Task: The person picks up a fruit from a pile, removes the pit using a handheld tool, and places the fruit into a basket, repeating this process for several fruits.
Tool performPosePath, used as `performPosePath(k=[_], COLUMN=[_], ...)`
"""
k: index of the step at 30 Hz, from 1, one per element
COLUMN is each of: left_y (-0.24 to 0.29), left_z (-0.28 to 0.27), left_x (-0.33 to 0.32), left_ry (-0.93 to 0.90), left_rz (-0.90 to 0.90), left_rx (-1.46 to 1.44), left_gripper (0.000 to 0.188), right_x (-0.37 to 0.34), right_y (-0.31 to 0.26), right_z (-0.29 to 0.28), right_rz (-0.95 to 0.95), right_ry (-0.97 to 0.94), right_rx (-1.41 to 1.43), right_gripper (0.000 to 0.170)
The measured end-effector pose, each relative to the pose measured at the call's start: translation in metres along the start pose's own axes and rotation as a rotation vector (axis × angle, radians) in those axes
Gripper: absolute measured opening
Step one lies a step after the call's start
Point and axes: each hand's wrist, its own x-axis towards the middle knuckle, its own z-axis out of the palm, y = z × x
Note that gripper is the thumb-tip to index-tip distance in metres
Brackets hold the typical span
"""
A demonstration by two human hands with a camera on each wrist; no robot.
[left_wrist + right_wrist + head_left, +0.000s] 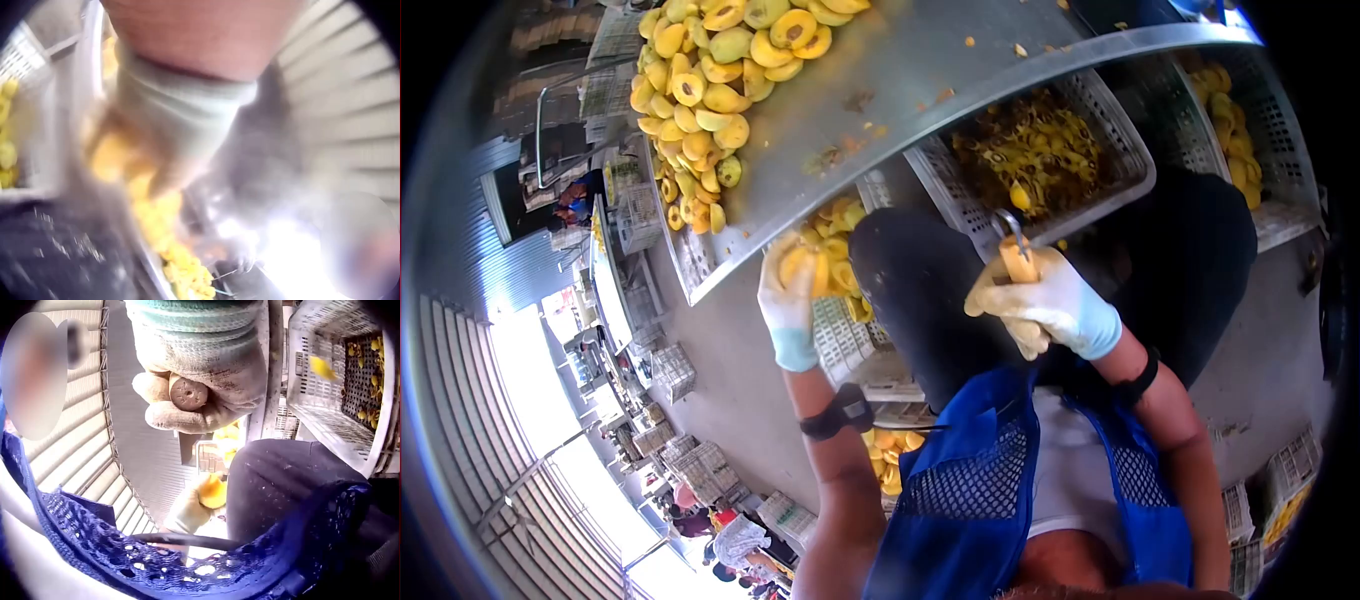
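Note:
The gloved left hand (786, 310) holds a yellow fruit half (803, 268) beside the metal table's edge, over a crate of similar pieces. In the left wrist view this hand (165, 128) is blurred, with yellow fruit (111, 161) at its fingers. Above the lap, the gloved right hand (1055, 300) grips a wooden handle (1020, 262) that carries a curved metal end (1007, 222). The right wrist view shows the butt of the handle (189, 394) inside the curled fingers of the right hand (206, 362); farther off, the left hand (189, 506) pinches the fruit half (214, 492).
Halved yellow fruits (700, 100) are heaped on the metal table (880, 85). A crate (1135, 165) of dark and yellow scraps stands under its edge, beyond the knees. Another crate (1285, 125) with yellow pieces is at the right. People (740, 545) and stacked crates lie farther off.

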Motion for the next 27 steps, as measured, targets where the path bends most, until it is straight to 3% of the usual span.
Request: performPosePath(k=[1,2,5,6,8,9,11,13,16,19,20,23,27], left_y=[0.004,0.014,-0.012,0.006,-0.017,-0.011,-0.014,-0.013,-0.012,-0.041,-0.067,0.003,0.025], left_z=[-0.010,-0.020,-0.041,-0.036,-0.038,-0.036,-0.035,-0.028,-0.015,-0.024,-0.031,-0.001,0.032], left_x=[0.007,0.011,0.051,0.073,0.134,0.164,0.222,0.265,0.291,0.300,0.304,0.233,0.168], left_ry=[-0.029,-0.147,-0.003,0.042,0.162,0.198,0.298,0.430,0.363,0.339,0.277,0.142,0.002], left_rz=[0.018,-0.205,-0.078,-0.054,0.204,0.228,0.083,0.081,-0.024,0.038,0.159,-0.100,-0.064], left_rx=[0.351,0.454,0.421,0.473,0.472,0.478,0.492,0.652,0.845,0.651,0.403,-0.172,-0.298], left_gripper=[0.058,0.060,0.057,0.056,0.055,0.056,0.070,0.074,0.083,0.074,0.068,0.064,0.065], right_x=[-0.001,0.001,0.010,0.013,0.017,0.020,0.025,0.028,0.034,0.036,0.036,0.036,0.035], right_y=[0.002,0.002,-0.001,-0.003,-0.009,-0.009,-0.008,-0.006,-0.004,-0.008,-0.010,-0.008,-0.004], right_z=[-0.001,-0.003,-0.003,-0.001,0.002,0.002,0.000,-0.001,-0.002,0.000,0.001,0.001,0.006], right_rz=[-0.044,-0.056,-0.017,0.013,0.077,0.086,0.082,0.046,0.029,0.029,0.029,0.031,0.005], right_ry=[0.037,0.070,0.152,0.170,0.197,0.213,0.233,0.249,0.273,0.281,0.282,0.289,0.307], right_rx=[0.019,0.037,0.048,0.034,-0.011,-0.025,-0.014,-0.007,0.011,0.000,-0.010,-0.133,-0.212], right_gripper=[0.026,0.026,0.027,0.027,0.027,0.027,0.026,0.026,0.025,0.023,0.022,0.021,0.021])
